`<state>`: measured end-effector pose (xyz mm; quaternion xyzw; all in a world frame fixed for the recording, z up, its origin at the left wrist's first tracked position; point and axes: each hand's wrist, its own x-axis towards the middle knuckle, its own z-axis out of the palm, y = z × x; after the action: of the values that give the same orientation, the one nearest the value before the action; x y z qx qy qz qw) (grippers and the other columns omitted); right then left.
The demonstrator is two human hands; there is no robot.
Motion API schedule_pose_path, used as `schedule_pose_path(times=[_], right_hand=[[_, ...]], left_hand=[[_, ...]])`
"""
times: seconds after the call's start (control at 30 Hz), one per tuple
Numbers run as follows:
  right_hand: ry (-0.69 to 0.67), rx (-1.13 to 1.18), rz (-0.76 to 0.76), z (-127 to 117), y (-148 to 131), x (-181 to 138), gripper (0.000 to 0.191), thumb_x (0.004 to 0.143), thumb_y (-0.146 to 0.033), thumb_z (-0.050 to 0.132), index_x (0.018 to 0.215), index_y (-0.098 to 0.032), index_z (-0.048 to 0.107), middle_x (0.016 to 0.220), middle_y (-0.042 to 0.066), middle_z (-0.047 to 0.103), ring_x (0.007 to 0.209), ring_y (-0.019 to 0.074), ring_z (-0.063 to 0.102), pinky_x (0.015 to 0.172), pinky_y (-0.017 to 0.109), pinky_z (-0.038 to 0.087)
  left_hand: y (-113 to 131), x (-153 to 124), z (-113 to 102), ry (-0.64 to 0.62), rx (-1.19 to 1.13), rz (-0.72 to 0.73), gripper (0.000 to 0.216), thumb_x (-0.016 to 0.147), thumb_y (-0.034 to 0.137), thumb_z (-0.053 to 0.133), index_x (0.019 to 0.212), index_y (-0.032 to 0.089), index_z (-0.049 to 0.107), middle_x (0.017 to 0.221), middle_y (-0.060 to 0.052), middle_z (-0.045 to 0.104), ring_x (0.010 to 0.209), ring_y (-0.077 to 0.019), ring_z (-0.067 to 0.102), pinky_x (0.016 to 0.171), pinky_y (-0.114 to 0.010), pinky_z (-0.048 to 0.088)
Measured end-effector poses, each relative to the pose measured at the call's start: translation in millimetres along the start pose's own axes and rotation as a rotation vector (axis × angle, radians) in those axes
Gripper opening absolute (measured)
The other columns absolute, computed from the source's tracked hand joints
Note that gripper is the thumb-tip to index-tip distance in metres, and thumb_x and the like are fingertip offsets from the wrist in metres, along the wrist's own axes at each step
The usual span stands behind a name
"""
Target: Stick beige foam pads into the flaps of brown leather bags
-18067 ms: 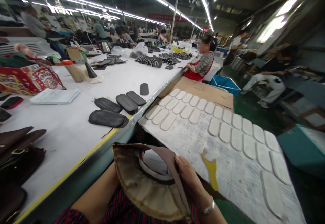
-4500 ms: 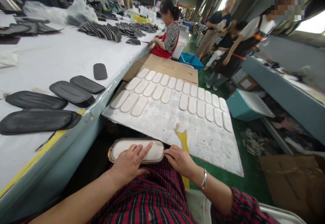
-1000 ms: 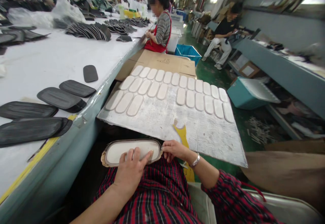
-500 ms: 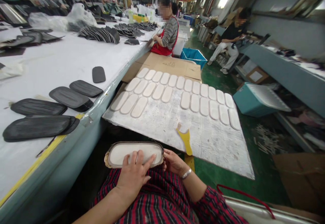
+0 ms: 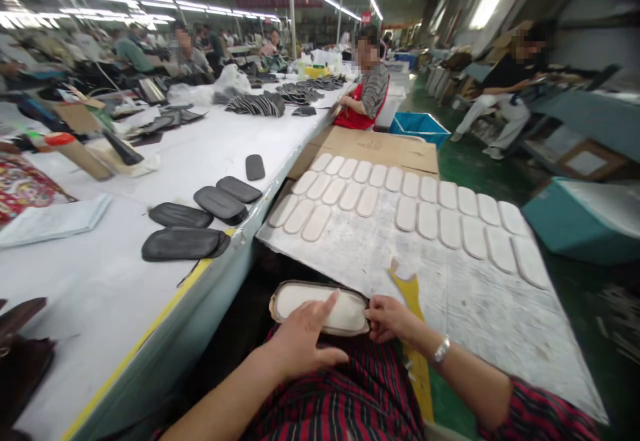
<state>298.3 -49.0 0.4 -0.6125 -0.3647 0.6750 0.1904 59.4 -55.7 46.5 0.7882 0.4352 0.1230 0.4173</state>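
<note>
To the left of the left hand runs a long white table. Ahead of the right hand, and stretching to its right, is a grey board, with a cardboard sheet at its far edge. The oval piece, pale-faced and dark-rimmed, is under the left hand, which lies open across it, thumb spread; the right hand pinches its right end. Black pads lie on the table, ahead and left of the left hand. Smaller white pads stand in rows beyond both hands. A yellow forked strip is just beside the right hand, whose wrist wears a silver bracelet.
</note>
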Motion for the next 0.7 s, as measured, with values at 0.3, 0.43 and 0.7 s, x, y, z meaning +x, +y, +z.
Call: schedule_pose_path(times=[0.3, 0.43, 0.7], right_hand=[[-0.129, 0.204, 0.017, -4.0, 13.0, 4.7, 0.03, 0.071, -0.035, 0.065, 0.072, -0.019, 0.039, 0.055, -0.005, 0.055, 0.049, 0.0093, 0.058, 0.05, 0.022, 0.048], [-0.187, 0.318, 0.008, -6.5, 17.1, 7.8, 0.03, 0.07, -0.034, 0.067, 0.072, -0.018, 0.041, 0.055, -0.006, 0.054, 0.05, 0.0084, 0.057, 0.053, 0.023, 0.048], [0.072, 0.095, -0.11, 9.5, 14.3, 1.2, 0.029, 0.069, -0.036, 0.062, 0.069, -0.02, 0.038, 0.049, -0.007, 0.052, 0.042, 0.0102, 0.054, 0.045, 0.023, 0.045]], left_hand=[[-139.5, -33.8, -30.2, 0.635, -1.235, -0.394, 0.029, 0.071, 0.032, 0.067, 0.094, 0.017, 0.057, 0.075, -0.001, 0.061, 0.063, -0.0093, 0.06, 0.056, -0.019, 0.047], [-134.0, -18.9, -22.8, 0.367, -1.246, -0.383, 0.032, 0.067, 0.041, 0.069, 0.074, 0.015, 0.051, 0.061, 0.002, 0.053, 0.053, -0.009, 0.054, 0.053, -0.023, 0.046], [-117.4, -1.5, -49.4, 0.113, -0.767, -0.354, 0.033, 0.07, 0.038, 0.063, 0.072, 0.019, 0.037, 0.057, 0.01, 0.042, 0.047, -0.0055, 0.041, 0.044, -0.016, 0.033]])
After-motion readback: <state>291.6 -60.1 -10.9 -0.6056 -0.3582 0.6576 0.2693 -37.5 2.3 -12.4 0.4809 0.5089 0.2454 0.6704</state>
